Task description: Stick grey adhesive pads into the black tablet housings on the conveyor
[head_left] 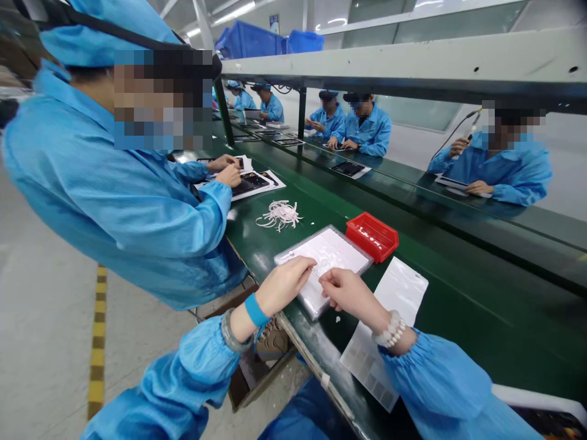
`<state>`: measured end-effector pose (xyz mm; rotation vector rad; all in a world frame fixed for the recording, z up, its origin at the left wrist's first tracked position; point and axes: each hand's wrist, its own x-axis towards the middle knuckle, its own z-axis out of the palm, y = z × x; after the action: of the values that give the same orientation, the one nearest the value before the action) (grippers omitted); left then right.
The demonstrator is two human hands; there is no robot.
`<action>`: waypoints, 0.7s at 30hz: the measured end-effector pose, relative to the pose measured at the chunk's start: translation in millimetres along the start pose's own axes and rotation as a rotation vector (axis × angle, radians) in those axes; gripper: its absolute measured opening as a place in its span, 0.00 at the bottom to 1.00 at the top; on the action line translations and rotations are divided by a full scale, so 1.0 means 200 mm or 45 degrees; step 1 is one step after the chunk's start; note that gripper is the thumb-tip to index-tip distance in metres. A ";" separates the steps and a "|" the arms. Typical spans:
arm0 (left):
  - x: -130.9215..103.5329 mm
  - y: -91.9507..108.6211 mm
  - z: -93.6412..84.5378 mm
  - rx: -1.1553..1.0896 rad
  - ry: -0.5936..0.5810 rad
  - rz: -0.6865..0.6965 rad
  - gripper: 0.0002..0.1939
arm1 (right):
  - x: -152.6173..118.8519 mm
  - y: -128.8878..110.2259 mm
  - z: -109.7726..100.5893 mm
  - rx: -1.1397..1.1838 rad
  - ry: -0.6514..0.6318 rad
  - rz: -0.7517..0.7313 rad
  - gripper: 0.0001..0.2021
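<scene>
Both hands are over a clear-edged tray (358, 260) that bears a white sheet with small pale pieces on it. My left hand (288, 281), with a blue band at the wrist, has its fingers pinched together near the tray's middle. Close to its right, my right hand (346, 293) is pinched too, fingertips pointing at the left ones. Whatever lies between the fingertips is too small to make out. Under my right forearm lies a white sheet (403, 287) with rectangular patches at its lower end. A red bin (372, 237) with small white bits touches the tray's far right corner.
A pile of thin white strips (280, 215) lies beyond the tray on the green bench (458, 318). At the left, a person in blue (137, 201) works over a dark panel (250, 183). A shelf (413, 64) spans above; several people sit across. An open box stands below the bench edge.
</scene>
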<state>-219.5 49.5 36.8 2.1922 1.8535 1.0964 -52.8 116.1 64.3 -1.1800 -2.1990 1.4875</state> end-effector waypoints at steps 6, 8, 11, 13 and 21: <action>0.00 -0.08 -0.01 -0.093 -0.054 -0.011 0.11 | -0.08 0.05 -0.12 -0.023 -0.033 -0.090 0.05; -0.01 -0.03 -0.02 -0.179 -0.065 -0.032 0.11 | -0.11 0.06 -0.15 -0.052 0.066 -0.261 0.05; -0.02 0.12 -0.02 -0.398 -0.101 -0.102 0.12 | -0.15 0.08 -0.16 -0.091 0.217 -0.598 0.06; -0.02 0.21 0.00 -0.599 -0.189 -0.139 0.14 | -0.18 0.09 -0.16 -0.058 0.206 -0.719 0.08; 0.00 0.31 0.12 -1.037 -0.157 -0.265 0.22 | -0.26 0.11 -0.14 0.174 0.158 -0.627 0.15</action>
<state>-154.8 41.5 48.1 1.5200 1.2182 1.3168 7.6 100.9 70.6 -0.6071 -2.0658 1.2889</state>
